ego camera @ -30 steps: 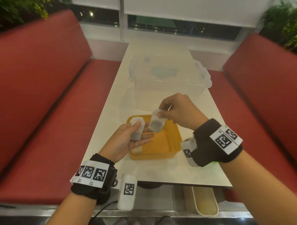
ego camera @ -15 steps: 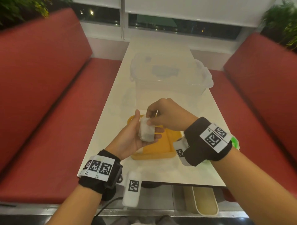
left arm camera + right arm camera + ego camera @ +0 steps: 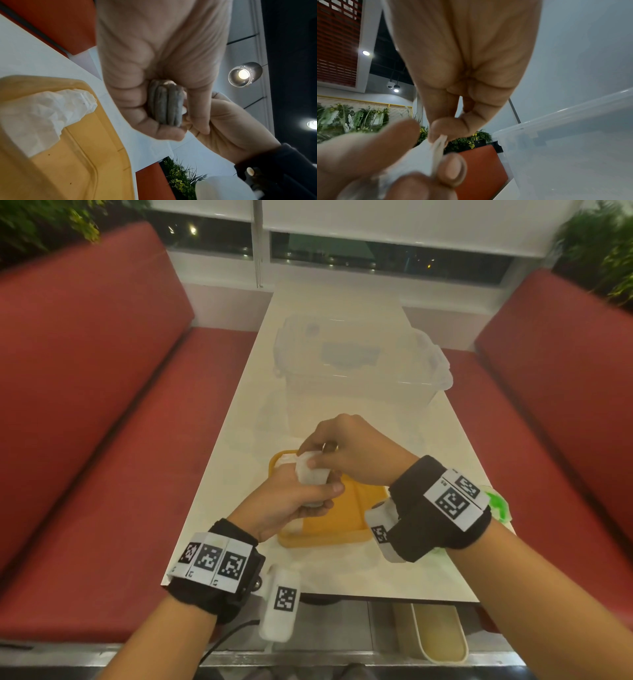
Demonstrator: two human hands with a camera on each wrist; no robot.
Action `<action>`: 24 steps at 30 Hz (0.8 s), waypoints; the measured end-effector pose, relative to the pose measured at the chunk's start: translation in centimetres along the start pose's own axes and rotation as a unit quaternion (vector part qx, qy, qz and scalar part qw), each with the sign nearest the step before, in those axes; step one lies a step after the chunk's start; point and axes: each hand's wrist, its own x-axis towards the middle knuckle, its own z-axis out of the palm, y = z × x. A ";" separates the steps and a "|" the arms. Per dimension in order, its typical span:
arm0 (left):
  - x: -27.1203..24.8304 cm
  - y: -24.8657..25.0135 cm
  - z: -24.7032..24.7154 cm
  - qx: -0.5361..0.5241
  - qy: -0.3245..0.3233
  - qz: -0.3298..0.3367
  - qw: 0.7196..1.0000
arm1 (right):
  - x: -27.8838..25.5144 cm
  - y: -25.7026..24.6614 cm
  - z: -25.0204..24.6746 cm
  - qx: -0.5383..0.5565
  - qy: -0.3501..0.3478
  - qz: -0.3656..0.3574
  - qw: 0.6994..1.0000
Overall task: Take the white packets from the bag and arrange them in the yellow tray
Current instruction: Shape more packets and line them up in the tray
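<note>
My left hand (image 3: 320,496) holds a small stack of white packets (image 3: 310,474) upright over the yellow tray (image 3: 342,520), fingers and thumb curled round it. My right hand (image 3: 310,458) pinches the stack's top edge from above. In the left wrist view the packets (image 3: 165,106) show edge-on inside the left hand's (image 3: 171,129) grip, with the right hand (image 3: 223,121) behind them. A crumpled white bag (image 3: 42,112) lies in the tray (image 3: 85,162). In the right wrist view the thumb and forefinger of my right hand (image 3: 440,135) nip the packet edge (image 3: 438,146).
A clear lidded plastic box (image 3: 359,371) stands on the white table (image 3: 342,573) just beyond the tray. Something green (image 3: 496,505) lies at the table's right edge. Red benches (image 3: 85,405) run along both sides. A cream bin (image 3: 438,635) sits under the table's near edge.
My right hand carried its packet left onto the one in my left palm. The left fingers have curled round both, and the hands now meet over the tray's left part.
</note>
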 end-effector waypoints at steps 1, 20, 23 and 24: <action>0.0 0.0 0.1 0.008 0.006 -0.001 1.000 | 0.0 0.0 -0.1 0.010 0.006 -0.001 1.000; -0.2 -3.6 -4.6 0.268 0.205 -0.077 0.938 | 5.6 5.6 2.1 -0.180 -0.057 0.119 0.975; -0.2 -4.7 -4.5 0.234 0.179 -0.081 0.952 | 7.0 5.6 3.3 -0.209 -0.080 0.118 0.968; -0.3 -5.0 -4.5 0.231 0.174 -0.079 0.954 | 7.3 5.6 3.7 -0.216 -0.083 0.114 0.966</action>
